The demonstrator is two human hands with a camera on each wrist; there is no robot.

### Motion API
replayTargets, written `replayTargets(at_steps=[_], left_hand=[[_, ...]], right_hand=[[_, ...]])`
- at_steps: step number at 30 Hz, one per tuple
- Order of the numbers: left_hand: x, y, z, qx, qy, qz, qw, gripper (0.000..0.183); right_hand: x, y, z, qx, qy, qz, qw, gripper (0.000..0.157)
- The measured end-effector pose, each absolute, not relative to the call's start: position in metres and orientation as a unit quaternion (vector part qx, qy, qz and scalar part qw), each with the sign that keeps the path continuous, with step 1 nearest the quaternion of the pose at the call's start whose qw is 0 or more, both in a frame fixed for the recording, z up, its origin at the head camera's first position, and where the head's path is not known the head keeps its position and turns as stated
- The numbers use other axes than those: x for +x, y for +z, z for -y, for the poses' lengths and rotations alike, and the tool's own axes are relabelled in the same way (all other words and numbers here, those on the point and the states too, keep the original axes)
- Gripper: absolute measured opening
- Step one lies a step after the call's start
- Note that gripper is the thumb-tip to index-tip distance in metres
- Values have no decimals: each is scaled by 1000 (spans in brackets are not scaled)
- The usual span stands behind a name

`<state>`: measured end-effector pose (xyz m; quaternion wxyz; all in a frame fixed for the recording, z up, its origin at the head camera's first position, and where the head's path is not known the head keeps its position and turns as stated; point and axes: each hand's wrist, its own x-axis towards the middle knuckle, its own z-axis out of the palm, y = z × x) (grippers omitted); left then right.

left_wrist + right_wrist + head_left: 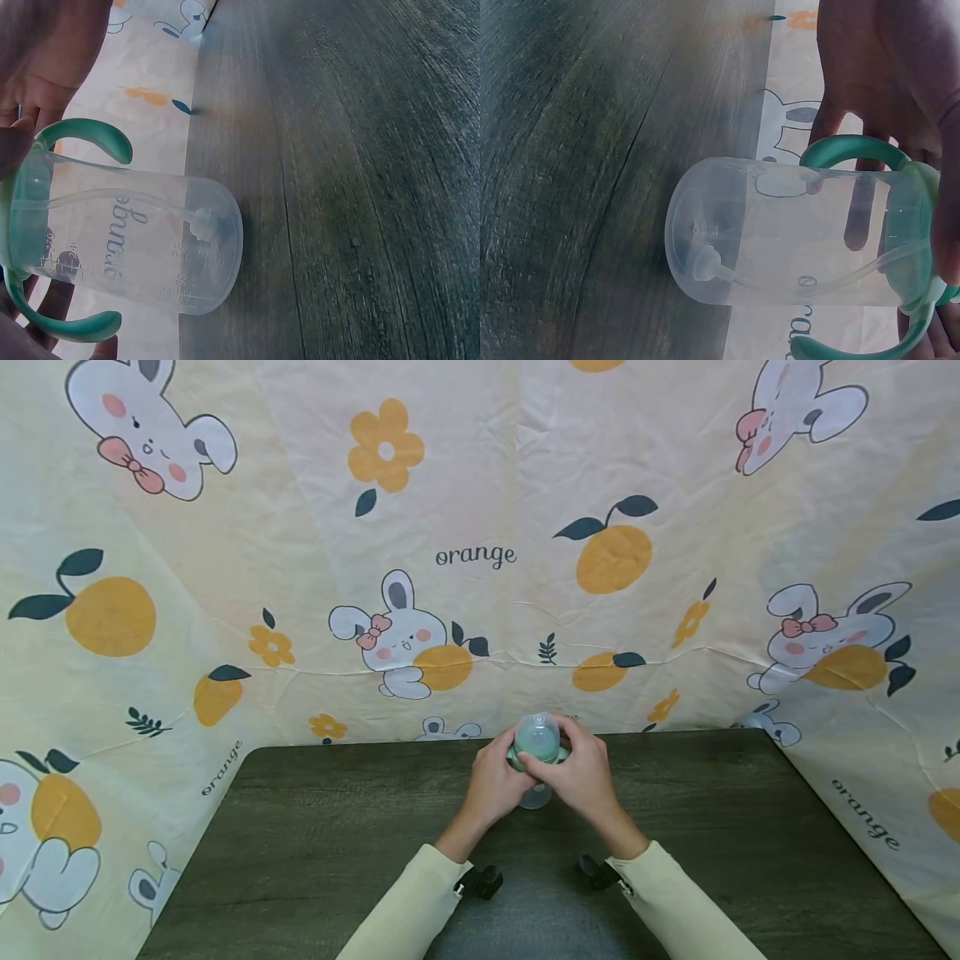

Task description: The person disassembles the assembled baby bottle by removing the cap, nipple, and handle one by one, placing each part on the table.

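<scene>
A clear sippy cup [537,742] with a green collar and a transparent domed lid stands upright between both hands, near the table's far edge. My left hand [495,775] grips the collar area from the left. From the other side my right hand [579,777] holds it, its thumb lying across the front below the dome. In the left wrist view the see-through cup body [142,232] shows a straw with a weighted end [202,223] inside. Two curved green handles [855,150] stick out from the collar. Whether the base touches the table cannot be told.
A dark wood-grain table [337,835] lies under the hands. Behind and beside it hangs a pale cloth [300,568] printed with rabbits, oranges and flowers. Small black devices [489,882] sit at both sleeve cuffs.
</scene>
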<state>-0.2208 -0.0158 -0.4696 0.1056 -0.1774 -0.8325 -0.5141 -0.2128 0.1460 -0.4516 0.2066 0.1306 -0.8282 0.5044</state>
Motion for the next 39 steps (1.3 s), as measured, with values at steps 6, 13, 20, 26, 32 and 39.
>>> replayTargets(at_steps=[6,13,20,26,32,39], left_hand=[[-220,-469,16,-176,-516,832,106,66],[-219,-469,16,-173,-514,833,106,65],[-220,-470,16,-169,-511,836,106,66],[-221,-471,16,-172,-517,832,106,66],[-221,-471,16,-175,-517,830,110,65],[-221,-471,15,-177,-514,831,116,65]], right_hand=[[-212,-451,-145,126,504,830,205,60],[-212,-451,-145,126,503,830,206,61],[-212,-452,-144,127,504,828,211,62],[-212,-452,-144,125,506,827,212,63],[-213,-452,-144,124,506,827,212,62],[-213,-450,-144,122,505,829,209,63]])
